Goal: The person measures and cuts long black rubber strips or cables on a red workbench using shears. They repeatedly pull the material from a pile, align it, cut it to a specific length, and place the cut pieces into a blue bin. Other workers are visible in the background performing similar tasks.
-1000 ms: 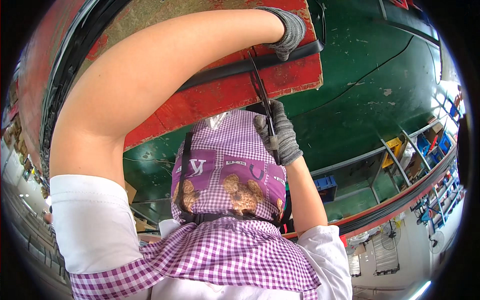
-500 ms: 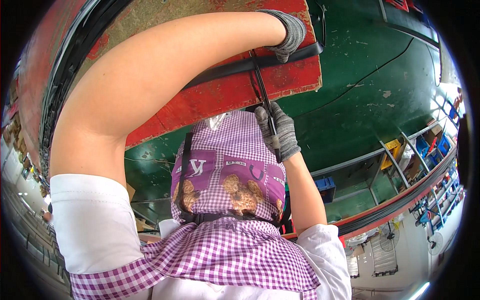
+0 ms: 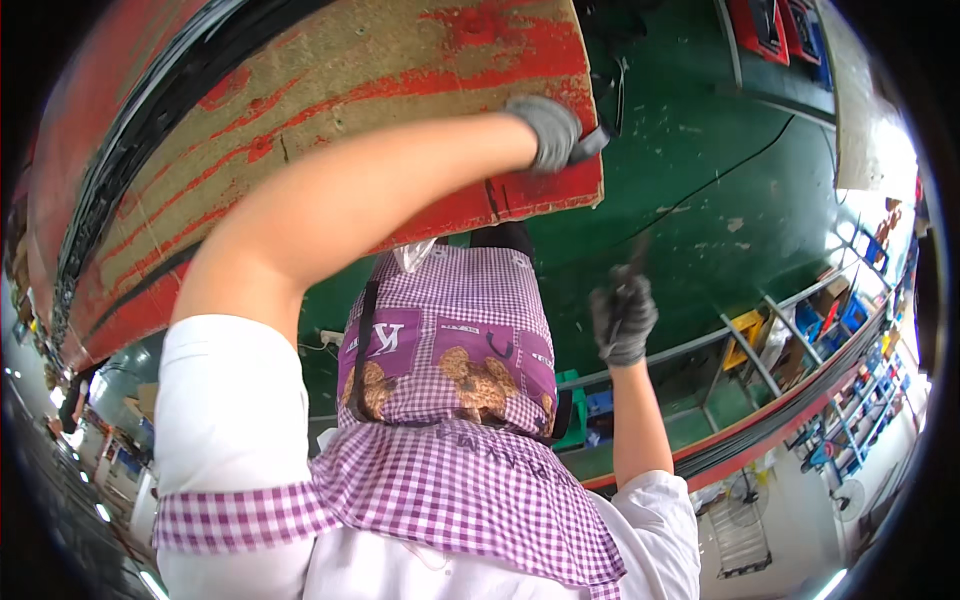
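My left hand (image 3: 545,130), in a grey knit glove, reaches across the worn red wooden board (image 3: 400,110) to its right end. Its fingers are closed on a flat black strip (image 3: 590,147), whose short end sticks out past the fingers at the board's edge. My left forearm hides most of the board's front part. Out to the right and apart from the board, my right hand (image 3: 626,318) is closed, also gloved in grey. A long thin dark tool (image 3: 640,252) juts from it; motion smears its shape.
A thick bundle of black strips (image 3: 130,150) runs along the board's left side. Below lies a green floor (image 3: 700,200) with a dark cord. Metal racks with a yellow crate (image 3: 742,338) and blue bins stand at right. Red trays (image 3: 757,30) are at the far right.
My right hand has swung from the board's front edge out to the right with the dark tool. My left hand has shifted slightly left and nearer, still on the strip.
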`<state>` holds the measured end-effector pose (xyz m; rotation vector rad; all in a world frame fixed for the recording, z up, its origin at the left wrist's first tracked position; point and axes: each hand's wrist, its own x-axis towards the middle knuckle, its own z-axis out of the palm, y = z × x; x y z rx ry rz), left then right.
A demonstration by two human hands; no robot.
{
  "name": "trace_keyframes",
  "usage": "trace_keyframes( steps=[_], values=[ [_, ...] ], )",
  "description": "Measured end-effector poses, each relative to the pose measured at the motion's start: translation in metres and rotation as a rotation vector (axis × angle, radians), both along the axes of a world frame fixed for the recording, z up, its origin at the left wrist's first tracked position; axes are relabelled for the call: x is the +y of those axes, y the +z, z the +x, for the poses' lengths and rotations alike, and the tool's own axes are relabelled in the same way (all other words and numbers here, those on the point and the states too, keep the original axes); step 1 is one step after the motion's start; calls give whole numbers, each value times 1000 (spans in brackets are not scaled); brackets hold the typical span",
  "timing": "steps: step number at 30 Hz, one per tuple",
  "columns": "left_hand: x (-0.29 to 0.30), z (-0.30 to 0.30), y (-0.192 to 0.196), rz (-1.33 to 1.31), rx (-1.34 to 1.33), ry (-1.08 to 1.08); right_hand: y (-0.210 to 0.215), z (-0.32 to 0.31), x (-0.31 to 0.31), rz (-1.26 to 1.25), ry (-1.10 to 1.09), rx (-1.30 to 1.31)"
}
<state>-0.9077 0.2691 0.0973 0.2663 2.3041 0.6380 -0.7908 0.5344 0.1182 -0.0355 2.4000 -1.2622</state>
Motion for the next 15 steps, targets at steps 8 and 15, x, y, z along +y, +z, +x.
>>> trace_keyframes(
  steps=[8, 15],
  values=[
    [53, 199, 33, 458, -409, 242, 6, -163, -207, 425, 928, 527],
    [20, 321, 70, 295, -287, 715, -29, -162, -257, 405, 1131, 985]
  ],
)
